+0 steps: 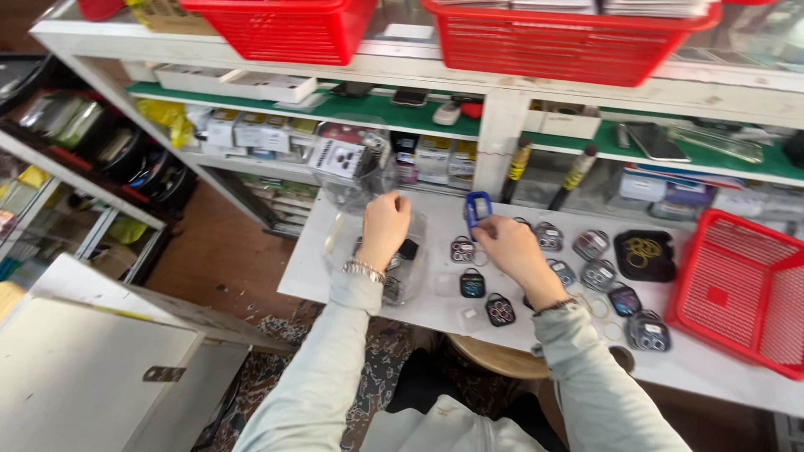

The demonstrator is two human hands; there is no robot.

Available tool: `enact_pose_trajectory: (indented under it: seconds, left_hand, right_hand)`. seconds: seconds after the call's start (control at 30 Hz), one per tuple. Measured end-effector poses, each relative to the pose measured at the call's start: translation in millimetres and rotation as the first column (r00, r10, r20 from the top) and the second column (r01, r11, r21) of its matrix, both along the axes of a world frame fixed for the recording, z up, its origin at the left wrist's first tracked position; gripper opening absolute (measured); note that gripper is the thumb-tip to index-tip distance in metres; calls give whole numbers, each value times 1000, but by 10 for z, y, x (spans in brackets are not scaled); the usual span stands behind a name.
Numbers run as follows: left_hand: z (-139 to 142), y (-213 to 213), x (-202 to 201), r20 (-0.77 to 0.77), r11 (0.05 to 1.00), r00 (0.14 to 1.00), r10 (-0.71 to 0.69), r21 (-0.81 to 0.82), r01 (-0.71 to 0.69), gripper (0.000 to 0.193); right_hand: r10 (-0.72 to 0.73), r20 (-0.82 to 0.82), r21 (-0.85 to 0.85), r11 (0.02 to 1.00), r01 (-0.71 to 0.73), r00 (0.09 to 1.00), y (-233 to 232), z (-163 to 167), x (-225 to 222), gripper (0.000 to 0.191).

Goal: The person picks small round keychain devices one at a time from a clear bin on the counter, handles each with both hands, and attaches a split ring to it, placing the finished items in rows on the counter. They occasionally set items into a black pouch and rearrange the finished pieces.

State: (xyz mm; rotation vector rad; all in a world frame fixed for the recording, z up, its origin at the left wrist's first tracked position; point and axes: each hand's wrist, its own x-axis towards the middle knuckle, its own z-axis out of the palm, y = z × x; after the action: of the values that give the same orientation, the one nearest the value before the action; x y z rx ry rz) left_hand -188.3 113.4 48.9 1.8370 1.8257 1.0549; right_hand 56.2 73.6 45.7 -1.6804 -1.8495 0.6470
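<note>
Small blue packet [477,206] is pinched upright at the fingertips of the right hand [512,248], standing above the white worktop [335,289] near its middle. Judged light and stiff, likely a thin plastic shell; best taken by its edges, since its faces look smooth and could slip.

At nine o'clock from the packet, the left hand [383,224] rests with fingers curled together on the rim of a clear plastic bag [400,266] holding more small packets. A wristwatch [363,269] sits on that wrist. At eleven o'clock, a second clear bag [352,163] stands against the shelf.

At six o'clock from the packet, several dark packets [473,285] lie flat on the worktop. From three to four o'clock more round-faced packets [591,244] are spread out, then a black tray of rubber bands [643,253]. At the far right stands a red basket [745,289].
</note>
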Motion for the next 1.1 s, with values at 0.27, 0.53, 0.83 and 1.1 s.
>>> enact_pose_trajectory:
  seconds: [0.27, 0.53, 0.83, 1.1]
  left_hand:
    - [-354, 228, -436, -443, 826, 861, -249, -561, -50, 30]
    - [-198, 185, -278, -396, 779, 896, -202, -619, -98, 43]
    - [-533, 318, -89, -348, 772, 894, -283, -636, -4, 62]
    - [-248, 214, -359, 177, 639, 981, -77, -747, 185, 47]
  right_hand:
    - [56, -65, -170, 983, -67, 996, 483, -182, -768, 29]
    - [61, -109, -269, 959, -89, 992, 456, -202, -741, 30]
    - [62, -192, -269, 957, -114, 979, 379, -297, -671, 30]
    - [46, -254, -239, 965, -108, 966, 274, -178, -590, 31]
